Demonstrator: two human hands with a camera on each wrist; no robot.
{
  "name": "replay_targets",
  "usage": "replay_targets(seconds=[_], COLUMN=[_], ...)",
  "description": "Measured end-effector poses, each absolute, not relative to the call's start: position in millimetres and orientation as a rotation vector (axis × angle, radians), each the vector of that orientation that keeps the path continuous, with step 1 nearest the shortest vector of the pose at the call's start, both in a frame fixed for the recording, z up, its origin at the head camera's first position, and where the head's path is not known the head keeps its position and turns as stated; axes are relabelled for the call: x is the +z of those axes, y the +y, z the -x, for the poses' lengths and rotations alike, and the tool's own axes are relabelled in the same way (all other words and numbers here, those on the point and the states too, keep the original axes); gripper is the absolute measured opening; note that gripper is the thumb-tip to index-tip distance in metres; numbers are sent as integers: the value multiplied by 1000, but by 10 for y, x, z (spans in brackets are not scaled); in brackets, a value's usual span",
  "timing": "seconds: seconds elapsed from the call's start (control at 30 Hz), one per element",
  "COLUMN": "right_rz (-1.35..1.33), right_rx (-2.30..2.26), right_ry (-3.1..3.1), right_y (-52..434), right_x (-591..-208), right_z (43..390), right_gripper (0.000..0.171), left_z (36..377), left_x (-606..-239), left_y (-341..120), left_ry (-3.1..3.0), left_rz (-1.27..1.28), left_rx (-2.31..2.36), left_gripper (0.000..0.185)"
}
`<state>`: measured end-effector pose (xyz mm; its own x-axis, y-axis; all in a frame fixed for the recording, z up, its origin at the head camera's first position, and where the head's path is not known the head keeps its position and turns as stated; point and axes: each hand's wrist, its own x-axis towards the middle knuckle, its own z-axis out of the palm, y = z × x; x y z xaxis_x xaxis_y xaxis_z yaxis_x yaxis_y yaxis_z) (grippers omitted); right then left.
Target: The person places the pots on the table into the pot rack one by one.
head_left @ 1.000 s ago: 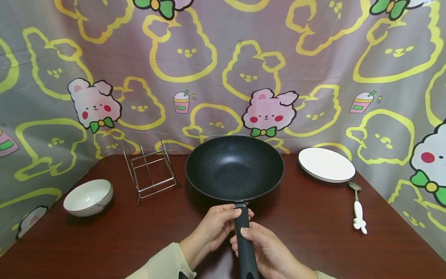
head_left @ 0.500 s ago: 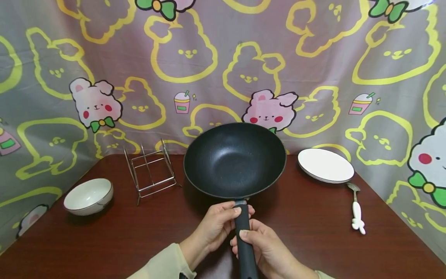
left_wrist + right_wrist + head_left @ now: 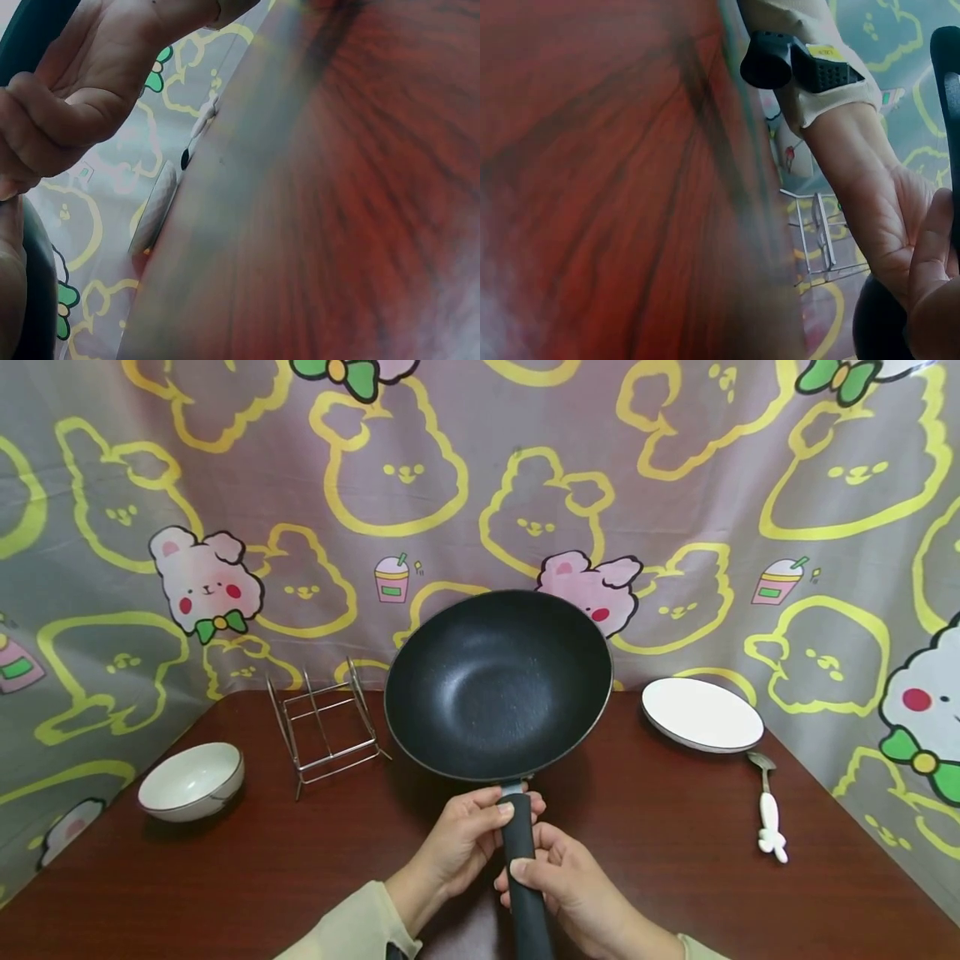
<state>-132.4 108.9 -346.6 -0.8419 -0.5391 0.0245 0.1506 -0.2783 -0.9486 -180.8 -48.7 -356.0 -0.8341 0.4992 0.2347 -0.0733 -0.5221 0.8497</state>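
Observation:
A black wok (image 3: 495, 693) is held up over the table in the head view, its bowl tilted so the inside faces me. My left hand (image 3: 463, 835) grips the top of its dark handle (image 3: 529, 902), thumb on the upper face near the metal joint. Just below, my right hand (image 3: 581, 885) holds the same handle with its thumb laid across it. The fingers behind the handle are partly hidden. In the left wrist view the right hand (image 3: 82, 90) curls by the handle; in the right wrist view the left hand (image 3: 885, 210) does so.
On the brown table (image 3: 300, 877), a white bowl (image 3: 191, 783) and a wire rack (image 3: 326, 727) stand at left. A white plate (image 3: 702, 714) lies at back right, near a white-handled spoon-like utensil (image 3: 768, 814). A patterned curtain (image 3: 465, 468) hangs behind.
The wok has tilted up further, its far rim rising against the curtain and its bowl shifting slightly left. Both hands keep their grip on the handle, moving only a little.

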Motion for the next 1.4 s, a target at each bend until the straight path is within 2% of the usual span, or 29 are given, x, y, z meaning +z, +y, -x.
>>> replay_targets(seconds=[0.77,1.0,1.4], right_rz=[684,724,856], right_rx=[-2106,-2038,-2030], right_ry=[1761,1929,2068], right_y=[962,909,814], right_x=[-3473,-3479,-3523], right_z=[1468,1512,1526], right_gripper=[21,26,25], left_z=[1913,1952,1953], left_x=[-3511,-3489,-3427], left_y=[-660,-735,-806], left_ry=[1354,1398,1547], left_rz=[-762,-811,-751], left_rx=[2381,2372,2347], left_gripper=[38,42,43])
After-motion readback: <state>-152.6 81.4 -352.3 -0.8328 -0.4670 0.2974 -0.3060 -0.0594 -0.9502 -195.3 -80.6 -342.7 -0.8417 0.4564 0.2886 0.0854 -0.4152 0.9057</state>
